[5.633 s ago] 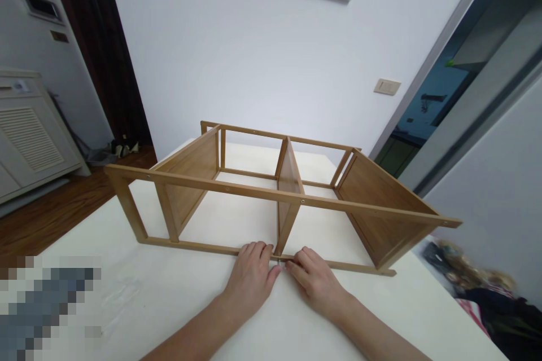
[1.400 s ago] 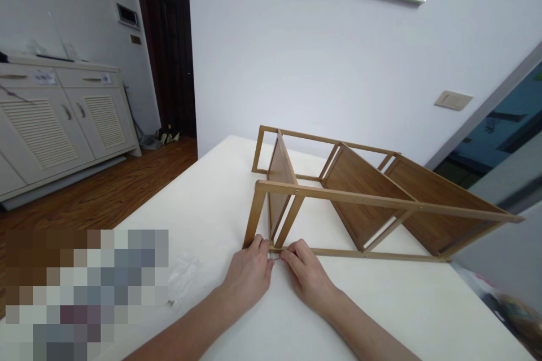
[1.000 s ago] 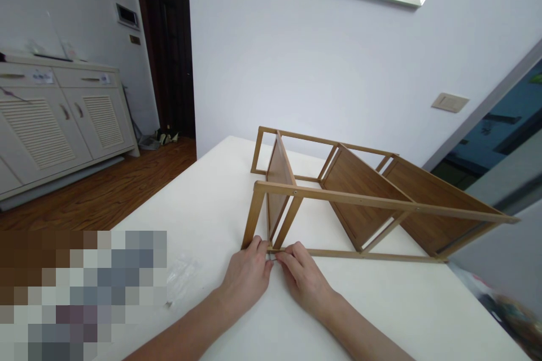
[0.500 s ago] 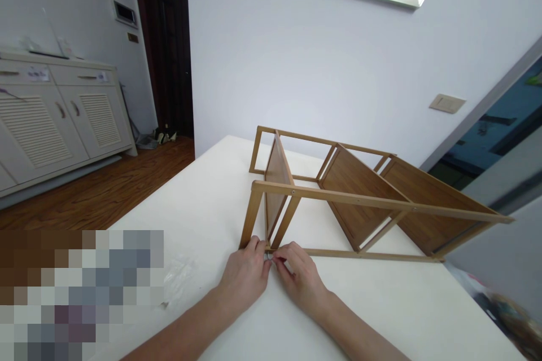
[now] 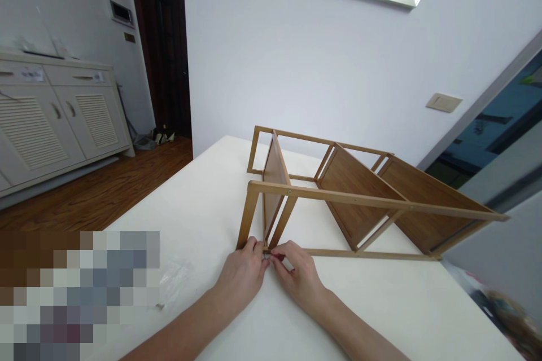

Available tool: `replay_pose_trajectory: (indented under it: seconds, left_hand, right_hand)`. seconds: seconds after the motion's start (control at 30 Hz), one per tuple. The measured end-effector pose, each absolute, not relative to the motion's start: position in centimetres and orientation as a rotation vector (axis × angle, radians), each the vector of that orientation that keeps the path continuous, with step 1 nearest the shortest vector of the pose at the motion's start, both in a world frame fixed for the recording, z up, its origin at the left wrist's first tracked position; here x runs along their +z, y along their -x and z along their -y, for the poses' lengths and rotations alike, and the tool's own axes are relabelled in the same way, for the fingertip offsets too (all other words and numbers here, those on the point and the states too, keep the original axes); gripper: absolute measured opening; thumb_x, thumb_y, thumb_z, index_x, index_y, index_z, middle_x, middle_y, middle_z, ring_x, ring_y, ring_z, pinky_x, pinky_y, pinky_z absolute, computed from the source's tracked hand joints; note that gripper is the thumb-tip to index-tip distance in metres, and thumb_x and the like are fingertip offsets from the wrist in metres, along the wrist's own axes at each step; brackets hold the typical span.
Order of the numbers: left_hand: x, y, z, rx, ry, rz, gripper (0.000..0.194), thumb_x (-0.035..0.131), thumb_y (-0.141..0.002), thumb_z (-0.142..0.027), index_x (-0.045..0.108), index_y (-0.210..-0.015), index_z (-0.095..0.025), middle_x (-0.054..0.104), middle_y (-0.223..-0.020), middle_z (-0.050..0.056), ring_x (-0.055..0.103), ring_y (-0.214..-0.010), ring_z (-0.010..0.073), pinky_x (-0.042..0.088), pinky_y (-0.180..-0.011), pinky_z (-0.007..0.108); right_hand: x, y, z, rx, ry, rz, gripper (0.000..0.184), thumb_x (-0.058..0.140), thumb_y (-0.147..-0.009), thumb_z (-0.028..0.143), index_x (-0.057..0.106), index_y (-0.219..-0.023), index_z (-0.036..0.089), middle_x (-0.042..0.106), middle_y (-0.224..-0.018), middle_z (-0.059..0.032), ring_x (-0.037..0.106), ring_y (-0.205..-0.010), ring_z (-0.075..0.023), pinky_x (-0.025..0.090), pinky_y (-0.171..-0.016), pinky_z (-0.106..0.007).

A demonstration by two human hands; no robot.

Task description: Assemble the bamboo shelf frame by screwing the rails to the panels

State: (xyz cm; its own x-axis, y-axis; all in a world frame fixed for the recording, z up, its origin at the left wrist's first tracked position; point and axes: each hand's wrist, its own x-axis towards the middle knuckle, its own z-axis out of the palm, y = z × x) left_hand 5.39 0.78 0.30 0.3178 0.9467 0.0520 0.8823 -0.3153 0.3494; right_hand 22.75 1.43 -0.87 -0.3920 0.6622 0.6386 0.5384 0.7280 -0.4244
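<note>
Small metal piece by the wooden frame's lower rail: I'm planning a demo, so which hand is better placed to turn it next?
Probably the right hand: its fingers are gathered at the small metal piece. The left hand lies over the lower rail, seemingly better for steadying.

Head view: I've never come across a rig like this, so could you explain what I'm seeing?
There is no machine here: a person works with two bare hands, and the one camera, worn on their head, looks forward and down. On the white table lies a wooden rack, with its panels standing on edge. The left hand holds the lower rail near its end. The right hand seems to pinch a small metal piece there, mostly hidden by fingers. Crumpled clear plastic lies further left.
</note>
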Motion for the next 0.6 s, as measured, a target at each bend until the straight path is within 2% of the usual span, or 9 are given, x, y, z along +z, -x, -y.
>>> replay_pose_trajectory:
  seconds: [0.23,0.4,0.6]
  left_hand:
    - [0.5,-5.4,-0.8,0.357,-2.324,-1.653,0.028,0.041,-0.098,-0.026,0.056,-0.12,-0.018,0.059,-0.115,0.008,0.067,-0.093,0.0195,0.052,-0.079,0.03]
    - [0.7,-5.4,-0.7,0.337,-2.339,-1.659,0.028,0.039,-0.099,-0.027,0.056,-0.12,-0.018,0.059,-0.112,0.009,0.067,-0.09,0.02,0.052,-0.076,0.031]
    - [0.7,-5.5,-0.6,0.351,-2.356,-1.664,0.028,0.041,-0.098,-0.025,0.056,-0.121,-0.017,0.059,-0.113,0.009,0.068,-0.089,0.0201,0.053,-0.075,0.031]
  right_hand:
    - [-1.2,-23.0,-1.6,0.187,0.934,2.103,0.01,0.055,-0.094,0.015,0.058,-0.1,0.022,0.065,-0.083,-0.0033,0.063,-0.075,-0.0167,0.054,-0.065,-0.029]
    - [-0.5,-23.3,-1.7,0.113,0.88,2.136,0.014,0.058,-0.093,0.016,0.059,-0.105,0.023,0.066,-0.089,-0.0063,0.063,-0.083,-0.0196,0.056,-0.069,-0.033]
    - [0.0,-24.1,-1.7,-0.126,0.886,2.252,0.023,0.056,-0.093,0.013,0.061,-0.114,0.021,0.065,-0.1,-0.0103,0.06,-0.086,-0.0207,0.055,-0.069,-0.034]
